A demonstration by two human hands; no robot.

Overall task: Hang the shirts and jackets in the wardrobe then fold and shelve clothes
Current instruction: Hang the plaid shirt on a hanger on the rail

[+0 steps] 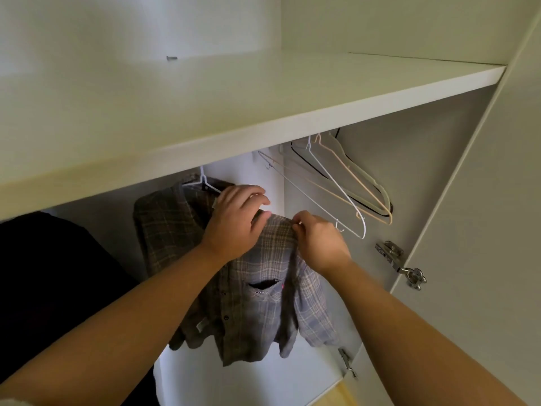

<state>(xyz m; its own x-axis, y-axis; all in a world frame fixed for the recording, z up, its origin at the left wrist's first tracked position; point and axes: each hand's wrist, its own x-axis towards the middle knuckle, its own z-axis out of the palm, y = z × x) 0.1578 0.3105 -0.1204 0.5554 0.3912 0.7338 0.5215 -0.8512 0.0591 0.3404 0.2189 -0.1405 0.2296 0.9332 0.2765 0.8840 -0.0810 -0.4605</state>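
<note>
The wardrobe [415, 177] held, beneath its shelf [263, 92], one plaid shirt [257, 303] hung on a white hanger [204, 180], its hook rising behind the shelf edge (the rail itself was hidden). To the shirt's right hung a cluster of bare hangers [345, 183], apart from it; to its left, a dark garment [44, 273].

Both my arms reached forward and up. My left hand [234, 221] gripped the shirt's shoulder near the collar, fingers curled over the cloth. My right hand [319, 241] pinched the fabric at the shoulder edge just beside it. The hands were close together, not touching.
</note>
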